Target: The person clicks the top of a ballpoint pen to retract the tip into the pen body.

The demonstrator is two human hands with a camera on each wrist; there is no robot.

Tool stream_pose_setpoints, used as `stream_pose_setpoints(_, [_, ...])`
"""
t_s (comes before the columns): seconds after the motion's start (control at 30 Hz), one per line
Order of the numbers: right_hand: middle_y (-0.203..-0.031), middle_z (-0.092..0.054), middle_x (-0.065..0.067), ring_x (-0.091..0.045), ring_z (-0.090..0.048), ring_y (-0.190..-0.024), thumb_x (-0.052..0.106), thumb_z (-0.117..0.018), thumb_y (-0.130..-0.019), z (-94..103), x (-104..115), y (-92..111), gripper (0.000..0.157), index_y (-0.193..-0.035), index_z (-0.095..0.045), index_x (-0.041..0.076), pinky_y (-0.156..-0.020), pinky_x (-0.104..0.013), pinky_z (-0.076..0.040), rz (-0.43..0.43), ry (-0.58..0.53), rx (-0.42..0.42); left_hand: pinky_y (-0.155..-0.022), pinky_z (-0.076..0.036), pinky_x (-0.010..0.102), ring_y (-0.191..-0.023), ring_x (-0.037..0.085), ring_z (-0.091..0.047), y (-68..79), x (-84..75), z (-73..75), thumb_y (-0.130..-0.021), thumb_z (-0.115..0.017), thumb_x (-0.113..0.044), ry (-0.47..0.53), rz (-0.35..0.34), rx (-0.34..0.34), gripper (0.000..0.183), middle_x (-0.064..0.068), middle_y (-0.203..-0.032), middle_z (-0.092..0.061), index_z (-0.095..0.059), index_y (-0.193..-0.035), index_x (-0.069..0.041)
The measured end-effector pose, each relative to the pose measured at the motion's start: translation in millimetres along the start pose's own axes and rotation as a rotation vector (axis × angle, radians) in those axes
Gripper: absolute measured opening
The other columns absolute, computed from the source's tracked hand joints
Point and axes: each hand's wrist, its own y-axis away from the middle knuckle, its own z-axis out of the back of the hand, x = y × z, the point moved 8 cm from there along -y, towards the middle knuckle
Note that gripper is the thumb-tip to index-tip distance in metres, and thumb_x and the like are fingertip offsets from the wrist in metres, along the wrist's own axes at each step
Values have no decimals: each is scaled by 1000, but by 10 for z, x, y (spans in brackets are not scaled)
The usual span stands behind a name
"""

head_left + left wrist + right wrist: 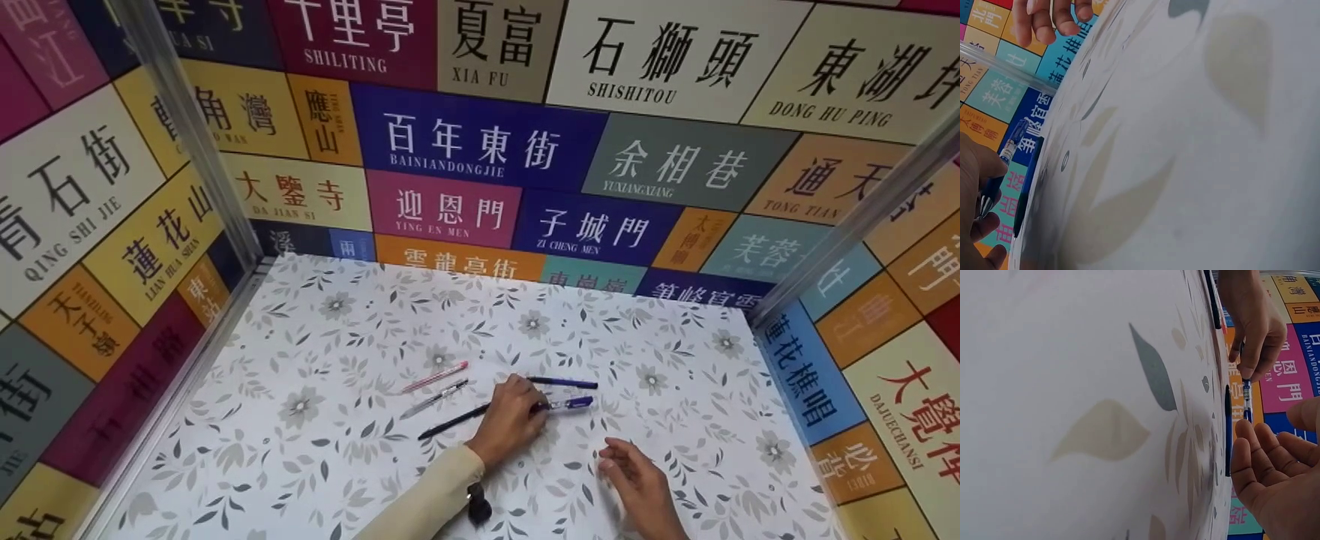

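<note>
My left hand (511, 420) pinches a blue pen with a clear section (574, 403). This pen (1009, 151) is raised off the tabletop in the left wrist view. A darker blue pen (562, 382) lies on the table just beyond it. My right hand (634, 480) hovers to the right with fingers loosely bent and nothing in them; its palm (1280, 489) faces up in the right wrist view. Left of the left hand lie a black pen (454, 422), a clear pen with dark parts (435, 398) and a pink pen (435, 376). The black pen's far end is hidden behind the hand.
A white cloth with grey flowers and leaves (300, 405) covers the table. Panels with colourful place-name signs (480, 135) enclose its back and both sides. Clear upright posts (202, 135) stand at the back corners.
</note>
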Motion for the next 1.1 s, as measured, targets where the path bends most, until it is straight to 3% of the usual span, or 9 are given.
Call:
stream_pose_setpoints(0.27, [-113, -75, -14, -8, -73, -94, 2, -72, -106, 15, -72, -24, 37, -140, -64, -9, -76, -22, -59, -107, 38, -15, -88, -45, 35, -101, 17, -58, 44, -86, 118, -91, -86, -16, 34, -16, -16, 10, -3, -98, -70, -81, -99, -14])
stream_pose_setpoints(0.47, [-113, -75, -11, -8, -74, -95, 3, -71, -106, 14, -69, -34, 37, -141, -63, -7, -77, -21, -58, -116, 54, -25, -89, -45, 35, -103, 17, -58, 64, -112, 164, -92, -86, -16, 60, -12, -11, 10, -3, -99, -70, -82, -100, -14])
stream_pose_setpoints(0.8, [-114, -74, -16, -9, -74, -94, 3, -71, -106, -5, -83, -39, 39, -142, -62, -9, -76, -22, -59, -136, -13, -55, -88, -46, 33, -103, 16, -60, 116, -189, 257, -92, -86, -14, 91, -36, -30, 10, -3, -99, -71, -82, -101, -13])
stream_pose_setpoints(1.1, [-122, -73, -20, -12, -76, -102, 5, -68, -109, -49, -75, -57, 45, -150, -56, -6, -86, -21, -60, -188, -85, -66, -93, -48, 34, -103, 16, -60, 133, -297, 363, -93, -86, -15, 120, -58, -54, 11, -2, -99, -70, -81, -103, -13])
